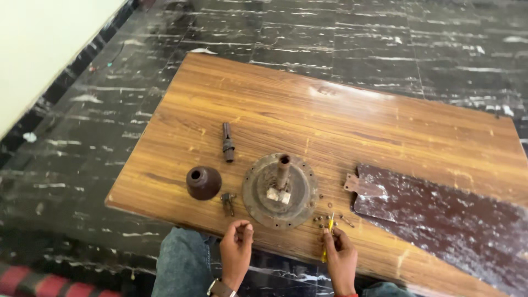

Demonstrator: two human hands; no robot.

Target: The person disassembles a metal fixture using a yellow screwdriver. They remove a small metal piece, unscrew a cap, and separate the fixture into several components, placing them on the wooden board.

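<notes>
Big wooden table [341, 121] with a brown fan blade [440, 220] on it, then the round rusty motor plate [280, 190], my left hand [236, 250] curled loosely around nothing I can see, right hand [341, 256] gripping a little yellow screwdriver [328, 234] by the loose screws [324, 219].

Ahead of my left grip [236, 242] stands the round rusted disc [280, 190] with its upright shaft, blocking the straight path. Left of it sit a small bracket [227, 202] and a dark dome cap [203, 182]. Loose screws [324, 219] lie before my right grip [338, 250]; a fan blade [440, 220] fills the bench [330, 121] rightward. Beyond the disc the bench lies open.
</notes>
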